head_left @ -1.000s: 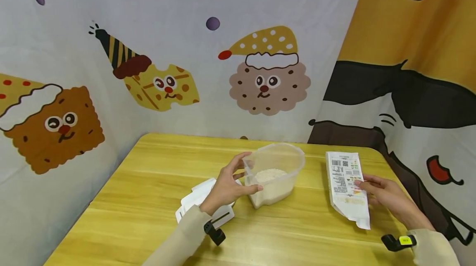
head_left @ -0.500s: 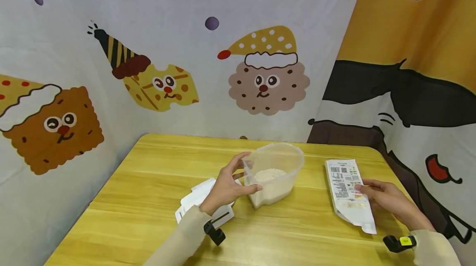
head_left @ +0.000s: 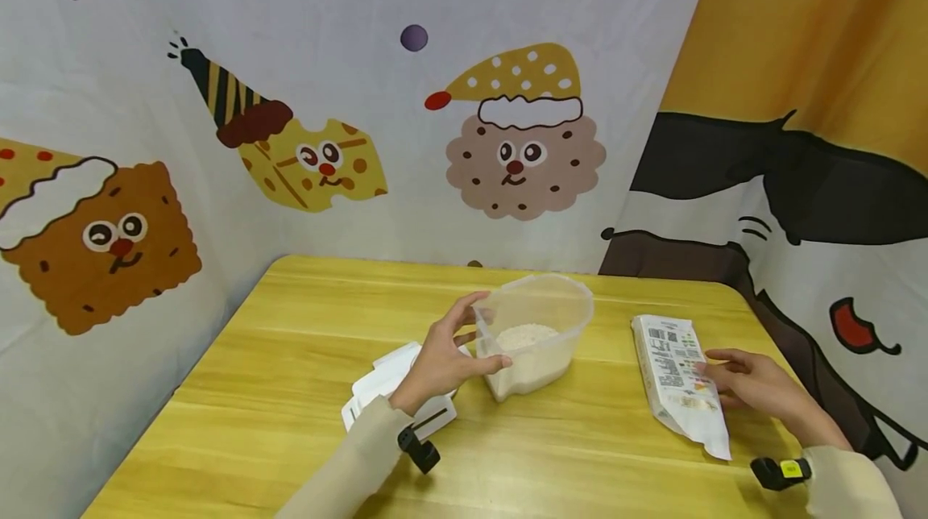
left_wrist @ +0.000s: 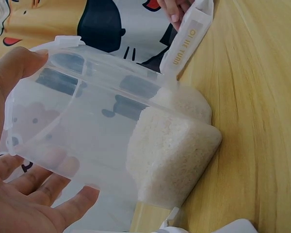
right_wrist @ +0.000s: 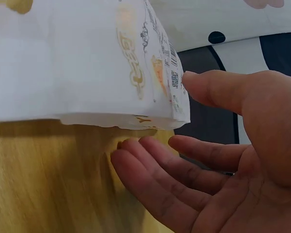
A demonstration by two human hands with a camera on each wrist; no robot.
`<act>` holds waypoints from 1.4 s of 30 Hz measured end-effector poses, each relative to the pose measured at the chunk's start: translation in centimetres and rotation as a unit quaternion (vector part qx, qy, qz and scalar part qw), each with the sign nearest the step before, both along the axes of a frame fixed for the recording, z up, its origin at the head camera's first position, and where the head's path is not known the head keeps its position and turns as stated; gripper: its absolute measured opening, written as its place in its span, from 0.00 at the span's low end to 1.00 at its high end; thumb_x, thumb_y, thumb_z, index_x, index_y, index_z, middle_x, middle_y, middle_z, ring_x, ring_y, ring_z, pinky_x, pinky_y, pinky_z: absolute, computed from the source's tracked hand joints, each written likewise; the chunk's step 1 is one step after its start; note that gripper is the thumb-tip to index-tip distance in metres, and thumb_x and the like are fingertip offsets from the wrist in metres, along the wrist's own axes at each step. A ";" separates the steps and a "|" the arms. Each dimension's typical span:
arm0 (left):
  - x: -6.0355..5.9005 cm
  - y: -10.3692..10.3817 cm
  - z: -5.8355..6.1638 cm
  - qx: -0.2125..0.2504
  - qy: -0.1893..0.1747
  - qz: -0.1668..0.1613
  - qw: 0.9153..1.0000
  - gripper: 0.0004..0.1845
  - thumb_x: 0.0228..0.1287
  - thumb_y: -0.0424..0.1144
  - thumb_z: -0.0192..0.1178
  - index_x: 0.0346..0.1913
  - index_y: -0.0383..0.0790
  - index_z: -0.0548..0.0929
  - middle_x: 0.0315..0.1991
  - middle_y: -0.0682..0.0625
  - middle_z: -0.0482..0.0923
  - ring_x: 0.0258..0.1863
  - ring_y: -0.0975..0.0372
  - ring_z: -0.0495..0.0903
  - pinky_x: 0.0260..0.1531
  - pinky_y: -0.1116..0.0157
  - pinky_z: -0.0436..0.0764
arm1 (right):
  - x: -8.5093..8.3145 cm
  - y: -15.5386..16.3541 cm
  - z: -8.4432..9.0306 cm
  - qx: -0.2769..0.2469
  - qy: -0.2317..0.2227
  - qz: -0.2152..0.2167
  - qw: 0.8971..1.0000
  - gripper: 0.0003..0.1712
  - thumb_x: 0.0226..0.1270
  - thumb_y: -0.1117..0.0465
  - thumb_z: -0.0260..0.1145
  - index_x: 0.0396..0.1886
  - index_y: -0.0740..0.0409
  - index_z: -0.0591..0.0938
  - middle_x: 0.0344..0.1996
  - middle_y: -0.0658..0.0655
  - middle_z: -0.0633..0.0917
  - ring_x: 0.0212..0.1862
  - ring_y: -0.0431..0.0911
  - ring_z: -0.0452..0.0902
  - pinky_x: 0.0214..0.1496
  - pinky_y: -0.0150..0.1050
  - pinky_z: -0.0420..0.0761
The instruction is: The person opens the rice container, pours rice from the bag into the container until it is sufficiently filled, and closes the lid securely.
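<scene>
My left hand (head_left: 444,359) holds a clear plastic container (head_left: 561,311) at its near left corner, thumb in front and fingers behind. White rice (left_wrist: 167,150) fills its lower part, and the container stands upright on the table. To the right, a white printed paper bag (head_left: 677,386) lies with its crumpled end towards me. Beside it is my right hand (head_left: 761,392); the right wrist view shows the thumb at the bag's edge (right_wrist: 179,92) and the other fingers spread apart below it. Whether the thumb touches is hard to tell.
White flat plastic pieces (head_left: 387,378), perhaps a lid, lie on the table left of the container, partly behind my left wrist. The wooden table (head_left: 254,390) meets a cartoon-printed curtain (head_left: 348,237) at its back and sides.
The paper bag has come down flatter onto the table, its far end lower and nearer me. My right fingers have loosened from it. Left hand and container stay in place.
</scene>
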State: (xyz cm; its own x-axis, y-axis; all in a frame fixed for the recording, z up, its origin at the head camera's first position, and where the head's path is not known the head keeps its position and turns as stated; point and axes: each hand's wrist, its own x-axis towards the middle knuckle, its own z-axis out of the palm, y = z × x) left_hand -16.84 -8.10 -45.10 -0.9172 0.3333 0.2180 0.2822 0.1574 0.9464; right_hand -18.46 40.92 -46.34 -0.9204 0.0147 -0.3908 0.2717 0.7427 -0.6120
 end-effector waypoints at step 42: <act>-0.2 0.1 -0.5 0.011 0.001 0.001 1.000 0.50 0.54 0.43 0.79 0.77 0.62 0.63 0.66 0.44 0.76 0.67 0.50 0.75 0.69 0.47 0.74 | -0.3 -11.4 3.4 -0.159 0.330 0.192 0.910 0.44 0.69 0.65 0.71 0.80 0.48 0.62 0.75 0.53 0.68 0.71 0.33 0.68 0.63 0.20 0.74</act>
State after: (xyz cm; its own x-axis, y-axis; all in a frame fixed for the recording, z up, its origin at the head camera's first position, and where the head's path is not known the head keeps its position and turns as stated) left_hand -17.03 -7.98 -45.61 -0.9171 0.3272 0.2276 0.2845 0.1375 0.9488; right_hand -18.80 29.51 -42.90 -0.8698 -0.3748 0.3209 -0.4753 0.4620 -0.7488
